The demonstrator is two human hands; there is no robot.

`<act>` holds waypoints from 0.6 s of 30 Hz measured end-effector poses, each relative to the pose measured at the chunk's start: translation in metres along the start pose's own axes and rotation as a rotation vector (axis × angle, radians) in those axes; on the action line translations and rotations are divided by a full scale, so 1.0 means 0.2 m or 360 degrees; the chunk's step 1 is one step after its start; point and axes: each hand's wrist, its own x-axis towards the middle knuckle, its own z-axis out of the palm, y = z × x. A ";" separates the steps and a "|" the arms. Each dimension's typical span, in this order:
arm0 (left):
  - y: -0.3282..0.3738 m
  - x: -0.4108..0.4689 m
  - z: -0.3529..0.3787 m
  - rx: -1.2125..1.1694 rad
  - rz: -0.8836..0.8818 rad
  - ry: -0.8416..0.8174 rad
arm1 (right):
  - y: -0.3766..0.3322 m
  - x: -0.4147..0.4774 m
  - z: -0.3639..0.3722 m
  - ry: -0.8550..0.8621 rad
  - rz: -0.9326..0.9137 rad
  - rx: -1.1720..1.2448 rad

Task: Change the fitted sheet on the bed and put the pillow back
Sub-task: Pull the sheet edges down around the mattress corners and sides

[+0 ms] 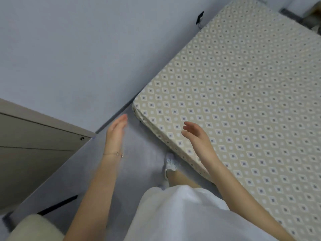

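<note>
At the far left I see a beige cabinet (34, 136) against the wall (86, 49). Below it, in the bottom corner, is a cream fuzzy object (34, 226) that I cannot identify. Next comes a narrow strip of grey floor (139, 153) between cabinet and bed, the only standing room. A white shoe (171, 164) is planted on it just beside the mattress side. The left hand (116, 129) hangs over this strip, fingers straight and together, grasping nothing, with a thin bracelet (112, 154) at the wrist. The right hand (196, 136) hovers over the near corner of the bed (243, 101), fingers loosely spread, also empty. The bed, in a beige diamond-patterned cover, fills the right side. Its long left edge runs close along the wall, where a small black fitting (199, 17) sits.
</note>
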 end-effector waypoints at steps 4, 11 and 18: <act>0.28 0.35 0.17 -0.0070 -0.0020 0.0009 | -0.24 0.38 0.04 -0.0025 0.0013 -0.0027; 0.69 0.86 0.34 0.0010 0.0013 -0.0087 | -0.68 0.91 0.16 0.0006 0.0011 0.0052; 1.08 1.55 0.53 0.0233 0.0059 -0.0387 | -1.00 1.52 0.35 0.0382 0.0056 0.0343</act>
